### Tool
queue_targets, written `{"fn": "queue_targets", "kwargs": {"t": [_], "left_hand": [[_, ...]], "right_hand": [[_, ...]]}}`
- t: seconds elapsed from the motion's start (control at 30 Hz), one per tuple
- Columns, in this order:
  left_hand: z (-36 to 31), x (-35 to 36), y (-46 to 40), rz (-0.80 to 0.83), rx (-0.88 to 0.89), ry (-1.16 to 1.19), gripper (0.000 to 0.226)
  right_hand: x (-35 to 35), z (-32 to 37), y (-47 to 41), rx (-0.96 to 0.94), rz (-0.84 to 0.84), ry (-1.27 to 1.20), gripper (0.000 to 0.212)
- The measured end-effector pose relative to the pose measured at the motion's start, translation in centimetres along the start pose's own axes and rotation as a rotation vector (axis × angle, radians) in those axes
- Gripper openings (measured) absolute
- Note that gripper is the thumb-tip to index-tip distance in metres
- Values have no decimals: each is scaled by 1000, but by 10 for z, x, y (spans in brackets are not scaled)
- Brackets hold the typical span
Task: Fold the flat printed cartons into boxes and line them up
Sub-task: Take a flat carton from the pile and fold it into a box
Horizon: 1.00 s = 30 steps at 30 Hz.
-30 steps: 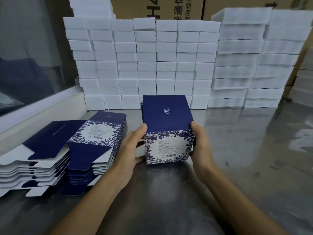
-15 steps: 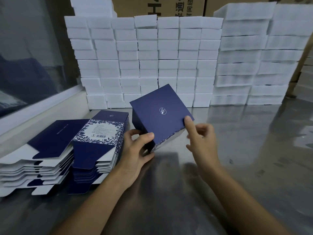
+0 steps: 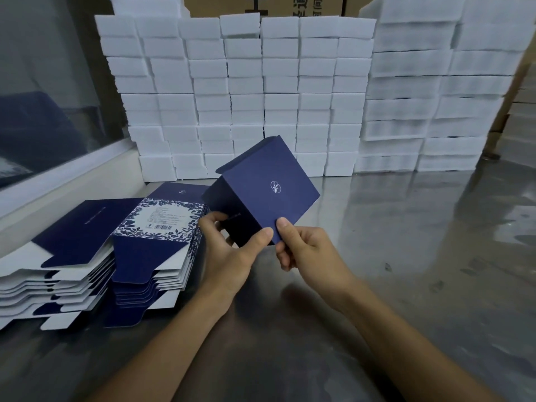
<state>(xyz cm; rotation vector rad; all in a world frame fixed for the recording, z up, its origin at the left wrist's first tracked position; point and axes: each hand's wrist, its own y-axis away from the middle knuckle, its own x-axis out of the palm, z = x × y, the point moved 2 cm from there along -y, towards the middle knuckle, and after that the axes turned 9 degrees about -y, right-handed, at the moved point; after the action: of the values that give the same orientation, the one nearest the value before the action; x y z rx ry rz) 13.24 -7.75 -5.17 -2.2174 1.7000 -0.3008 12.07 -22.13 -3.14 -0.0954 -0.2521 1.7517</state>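
Note:
A folded navy box (image 3: 269,187) with a small white logo is held tilted above the steel table, one corner pointing toward me. My left hand (image 3: 232,250) grips its dark left side, thumb near the bottom corner. My right hand (image 3: 307,250) pinches the box's near corner with thumb on the logo face. To the left lies a stack of flat printed cartons (image 3: 156,236), navy with a blue-and-white floral panel and barcode. A second stack of flat cartons (image 3: 49,265) lies further left, fanned.
A wall of stacked white blocks (image 3: 246,91) runs across the back of the steel table (image 3: 406,256), with taller white stacks (image 3: 435,82) at the right. Brown cardboard cases stand behind. A glass pane with a white ledge (image 3: 58,175) borders the left.
The box was lifted off the table and turned, its floral label face rotating out of sight. My hands shifted from its two sides to its near corner.

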Motion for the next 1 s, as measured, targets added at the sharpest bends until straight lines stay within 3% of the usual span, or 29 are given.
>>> {"fn": "queue_targets", "kwargs": {"t": [0.27, 0.73, 0.83, 0.9, 1.0], "left_hand": [[2, -1, -4, 80, -68, 70, 76], [-5, 1, -9, 188, -275, 185, 62], [-8, -3, -9, 175, -353, 245, 61], [-9, -7, -11, 174, -398, 276, 48], [-11, -11, -13, 245, -459, 288, 29]], "right_hand": [[-13, 0, -6, -36, -230, -80, 61], [-17, 9, -6, -42, -319, -181, 72], [-27, 12, -4, -239, -537, -107, 61], [-39, 14, -5, -374, -677, 10, 48], [-45, 14, -8, -299, -595, 27, 9]]}}
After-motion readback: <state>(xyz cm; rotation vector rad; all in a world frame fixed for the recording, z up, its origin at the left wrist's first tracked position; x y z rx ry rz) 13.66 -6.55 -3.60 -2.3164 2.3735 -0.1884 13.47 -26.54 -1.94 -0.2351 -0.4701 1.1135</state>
